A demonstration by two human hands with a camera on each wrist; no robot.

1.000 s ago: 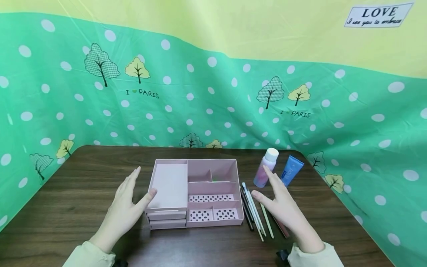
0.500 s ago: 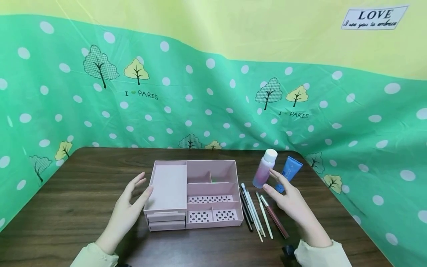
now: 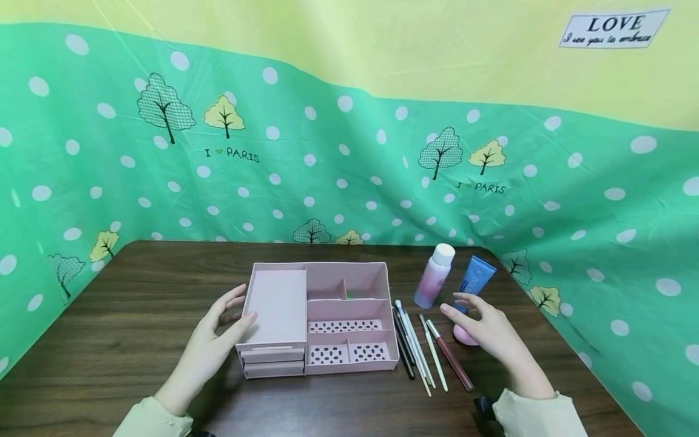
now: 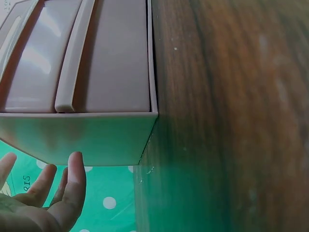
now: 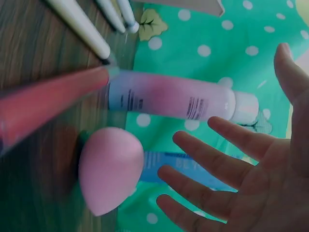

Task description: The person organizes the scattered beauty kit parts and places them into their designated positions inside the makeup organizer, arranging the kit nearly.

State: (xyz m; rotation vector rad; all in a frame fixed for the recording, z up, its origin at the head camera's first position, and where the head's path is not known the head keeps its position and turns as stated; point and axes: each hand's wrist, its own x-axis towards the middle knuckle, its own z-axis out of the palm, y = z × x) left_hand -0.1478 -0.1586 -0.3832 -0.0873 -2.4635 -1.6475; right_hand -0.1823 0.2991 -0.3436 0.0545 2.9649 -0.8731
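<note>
A pink desk organizer [image 3: 349, 309] stands mid-table, with two drawers [image 3: 273, 361] at its front left. Beside its left wall is my left hand [image 3: 206, 352], fingers spread and holding nothing; whether a fingertip touches the wall is unclear. My right hand [image 3: 494, 334] hovers over a pink makeup sponge [image 5: 111, 169], its fingers loosely extended and apart from it. Behind the sponge stands a blue squeeze tube [image 3: 477, 274], partly hidden by that hand. A white-capped pink bottle [image 3: 434, 278] is upright to the tube's left.
Several makeup brushes [image 3: 415, 349] lie along the organizer's right side. A dark red stick with a pale end [image 3: 451, 357] lies right of them. A green and yellow printed curtain [image 3: 327, 152] hangs behind the brown table [image 3: 136, 303].
My right hand has moved right and toward the front, away from the bottle, and the pink sponge now shows beneath it. My left hand has shifted slightly right, closer to the organizer.
</note>
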